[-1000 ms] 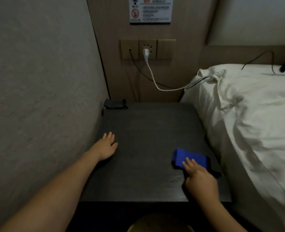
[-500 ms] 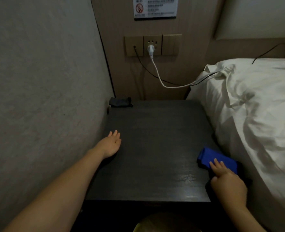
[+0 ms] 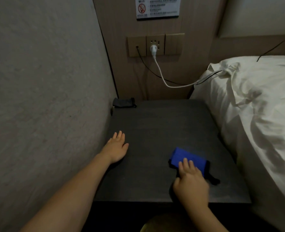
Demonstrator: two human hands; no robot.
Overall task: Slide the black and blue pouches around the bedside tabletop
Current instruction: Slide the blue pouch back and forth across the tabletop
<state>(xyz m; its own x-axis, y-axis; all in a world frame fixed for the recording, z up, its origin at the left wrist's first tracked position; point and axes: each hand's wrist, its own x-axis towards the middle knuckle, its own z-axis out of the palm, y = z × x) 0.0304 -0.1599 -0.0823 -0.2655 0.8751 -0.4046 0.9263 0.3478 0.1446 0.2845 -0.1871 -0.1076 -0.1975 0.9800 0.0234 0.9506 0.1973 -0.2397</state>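
On the dark tabletop beside the bed, the blue pouch lies flat near the front right, its black strap trailing toward the bed side. The right hand rests on it with fingers extended and pressed flat on the pouch's near half; nothing is gripped, only pinned from above. The left hand lies open, palm down, on the tabletop near the wall, holding nothing. The black pouch sits in the far left corner, against the wall and well apart from both hands.

The blue pouch looks like soft, light fabric, likely limp and easy to bunch, so a flat press through the fingertips near its middle should drag it better than a pinch at an edge. The wood-grain surface seems smooth enough to let cloth glide. The loose strap could snag or hang off the edge. The black pouch appears similar and would probably take the same flat-finger press.

Compared with half a second ago, the blue pouch and right hand have shifted left, away from the bed-side edge and back toward the table's middle; the pouch edges look slightly blurred. The left hand and black pouch have not moved on the table.
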